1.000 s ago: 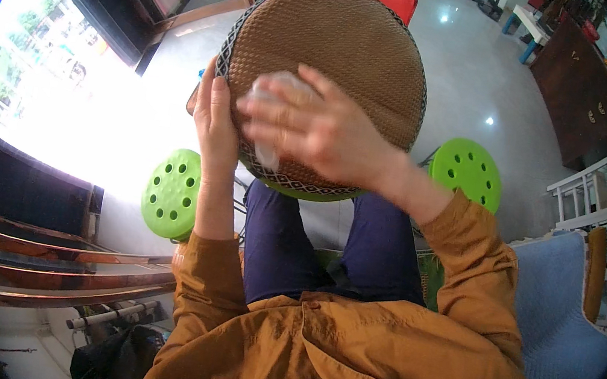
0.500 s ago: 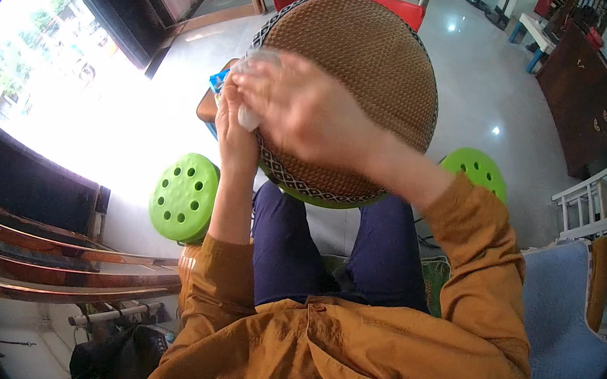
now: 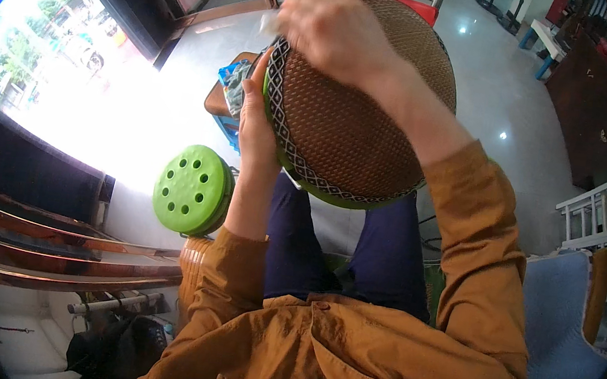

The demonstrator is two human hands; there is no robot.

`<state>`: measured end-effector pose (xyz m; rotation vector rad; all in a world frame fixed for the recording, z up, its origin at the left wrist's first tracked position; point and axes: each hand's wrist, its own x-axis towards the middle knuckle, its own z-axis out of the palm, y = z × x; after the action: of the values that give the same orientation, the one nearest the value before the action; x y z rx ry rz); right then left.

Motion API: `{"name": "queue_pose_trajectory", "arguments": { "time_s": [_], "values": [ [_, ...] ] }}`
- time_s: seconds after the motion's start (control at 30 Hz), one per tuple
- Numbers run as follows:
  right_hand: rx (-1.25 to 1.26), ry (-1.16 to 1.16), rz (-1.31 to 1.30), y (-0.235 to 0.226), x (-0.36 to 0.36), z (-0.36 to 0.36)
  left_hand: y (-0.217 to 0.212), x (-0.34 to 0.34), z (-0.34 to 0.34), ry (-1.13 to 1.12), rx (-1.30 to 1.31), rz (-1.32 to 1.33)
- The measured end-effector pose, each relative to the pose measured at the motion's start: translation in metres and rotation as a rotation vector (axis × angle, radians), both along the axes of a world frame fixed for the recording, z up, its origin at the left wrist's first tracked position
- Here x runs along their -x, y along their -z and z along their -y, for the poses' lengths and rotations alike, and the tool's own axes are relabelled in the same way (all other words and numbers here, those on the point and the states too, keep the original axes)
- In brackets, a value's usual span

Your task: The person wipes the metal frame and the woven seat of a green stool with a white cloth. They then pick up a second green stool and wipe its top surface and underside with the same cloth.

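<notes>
A person seated over their lap steadies a round brown woven stool point(image 3: 362, 113), tilted on its edge, the left hand point(image 3: 255, 119) gripping its left rim. The right hand point(image 3: 335, 27) presses a pale cloth point(image 3: 271, 23) at the far rim. Behind, a small box point(image 3: 225, 100) holds blue and grey rags; a green perforated stool point(image 3: 190, 189) stands left.

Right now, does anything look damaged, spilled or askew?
Nothing stands out. The round woven seat is tilted only because the left hand grips its rim while the right hand rests on top; no tears or spills show.
</notes>
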<state>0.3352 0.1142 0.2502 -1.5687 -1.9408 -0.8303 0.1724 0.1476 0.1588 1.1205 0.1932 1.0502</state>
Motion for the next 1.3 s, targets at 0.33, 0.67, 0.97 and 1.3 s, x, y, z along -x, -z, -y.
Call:
{"name": "queue_pose_trajectory", "arguments": {
  "time_s": [0.33,0.67,0.97,1.3],
  "values": [
    [-0.11,-0.187,0.078,0.047,0.057,0.048,0.017,0.013,-0.012,-0.03,0.127,0.023],
    [0.069,-0.108,0.051,0.071,0.026,0.095,0.016,0.016,-0.021,-0.005,0.147,0.017],
    [-0.279,0.038,-0.235,0.054,-0.104,0.034,0.019,0.012,-0.018,-0.094,0.145,-0.008],
    [0.166,-0.151,-0.161,0.131,0.055,0.157,0.02,0.026,-0.032,-0.057,0.245,-0.024]
  ]
}}
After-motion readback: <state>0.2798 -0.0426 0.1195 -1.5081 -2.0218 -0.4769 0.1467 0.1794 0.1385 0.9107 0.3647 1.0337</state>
